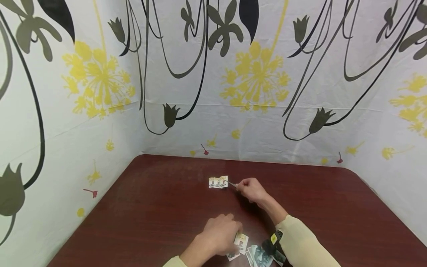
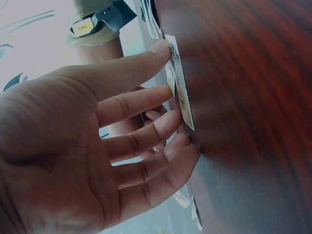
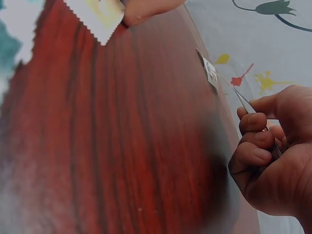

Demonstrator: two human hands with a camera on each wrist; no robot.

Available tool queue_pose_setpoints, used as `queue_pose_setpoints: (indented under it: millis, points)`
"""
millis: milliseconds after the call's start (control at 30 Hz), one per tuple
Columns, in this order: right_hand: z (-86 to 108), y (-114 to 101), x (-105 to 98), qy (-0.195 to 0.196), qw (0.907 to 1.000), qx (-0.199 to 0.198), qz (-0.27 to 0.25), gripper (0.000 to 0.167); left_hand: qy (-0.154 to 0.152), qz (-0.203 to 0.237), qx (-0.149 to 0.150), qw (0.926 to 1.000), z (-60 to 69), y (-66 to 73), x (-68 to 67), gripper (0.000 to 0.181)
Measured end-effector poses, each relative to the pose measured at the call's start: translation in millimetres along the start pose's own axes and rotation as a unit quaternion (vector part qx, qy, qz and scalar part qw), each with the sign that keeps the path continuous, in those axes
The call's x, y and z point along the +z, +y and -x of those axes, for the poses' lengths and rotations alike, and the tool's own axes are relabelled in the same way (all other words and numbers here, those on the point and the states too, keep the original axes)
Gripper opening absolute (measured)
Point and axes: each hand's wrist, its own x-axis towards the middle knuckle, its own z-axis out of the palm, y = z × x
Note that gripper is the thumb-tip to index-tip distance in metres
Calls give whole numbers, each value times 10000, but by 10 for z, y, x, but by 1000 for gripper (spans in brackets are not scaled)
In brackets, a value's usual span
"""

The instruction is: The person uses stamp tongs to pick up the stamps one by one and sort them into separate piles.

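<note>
My right hand (image 1: 252,191) (image 3: 280,151) pinches slim metal tweezers (image 1: 232,184) (image 3: 243,101), with their tips at the right end of a short row of stamps (image 1: 217,182) (image 3: 211,74) lying on the far part of the table. Nearer to me, my left hand (image 1: 218,234) (image 2: 92,136) is lowered over a stamp (image 1: 241,241) (image 2: 184,100) with a perforated edge. Its thumb and fingertips touch that stamp and the tabletop, the fingers spread and gently bent. Another stamp (image 1: 232,256) lies partly beneath the hand.
A loose pile of bluish and white stamps (image 1: 259,256) lies by the near table edge, partly behind the black device (image 1: 274,238) on the right wrist. Dark red wood forms the tabletop (image 1: 160,207). Patterned white cloth (image 1: 200,126) hangs behind and beside it.
</note>
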Motion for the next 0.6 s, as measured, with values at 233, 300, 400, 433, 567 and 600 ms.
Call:
queue_pose_setpoints:
  millis: [233, 300, 400, 433, 567, 600]
  points:
    - [-16, -10, 16, -22, 10000, -30, 46, 23, -11, 50, 37, 10000, 1, -6, 11, 35]
    - [-22, -6, 19, -50, 10000, -12, 73, 24, -11, 50, 36, 10000, 0, -6, 14, 34]
    - [-32, -2, 20, -86, 9999, 21, 90, 24, -9, 25, 41, 10000, 2, 0, 10, 34]
    - [-34, -3, 19, -101, 9999, 28, 101, 24, -21, 33, 33, 10000, -1, -2, 10, 34]
    - [-40, -18, 12, -139, 9998, 65, 162, 25, -43, 37, 36, 10000, -3, -4, 9, 32]
    - [-39, -24, 9, -143, 9997, 77, 180, 25, -39, 40, 35, 10000, -4, -7, 11, 32]
